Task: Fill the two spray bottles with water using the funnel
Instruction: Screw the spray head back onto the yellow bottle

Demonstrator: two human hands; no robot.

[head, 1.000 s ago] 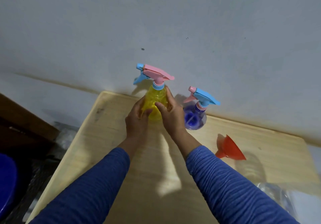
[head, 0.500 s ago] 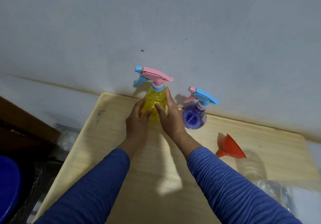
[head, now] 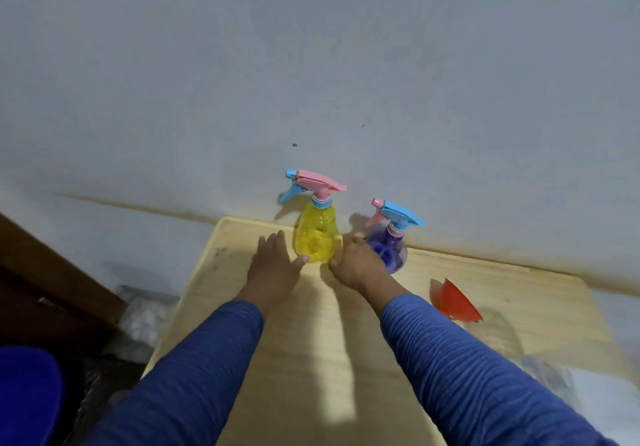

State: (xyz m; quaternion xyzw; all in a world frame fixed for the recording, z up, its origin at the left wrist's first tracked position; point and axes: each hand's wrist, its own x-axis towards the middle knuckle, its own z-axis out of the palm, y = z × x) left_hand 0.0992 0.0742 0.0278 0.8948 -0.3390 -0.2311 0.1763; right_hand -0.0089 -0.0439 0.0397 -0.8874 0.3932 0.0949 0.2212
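Hands flank the yellow spray bottle

Yellow spray bottle (head: 316,238) stands upright near the far edge of the wooden table (head: 311,359), its pink and blue trigger head screwed on and pointing left. The left hand (head: 273,265) lies flat just left of the bottle, fingers spread and released, thumb tip reaching toward the bottle's base; whether it touches cannot be told. The right hand (head: 356,262) sits just right of the bottle, fingers loose and gripping nothing, partly in front of the purple spray bottle (head: 391,250). That purple bottle stands upright beside the yellow one, close to the wall (head: 311,65), with a blue and pink trigger head. An orange funnel (head: 455,302) lies on its side on the table, to the right of the right blue sleeve (head: 467,369).
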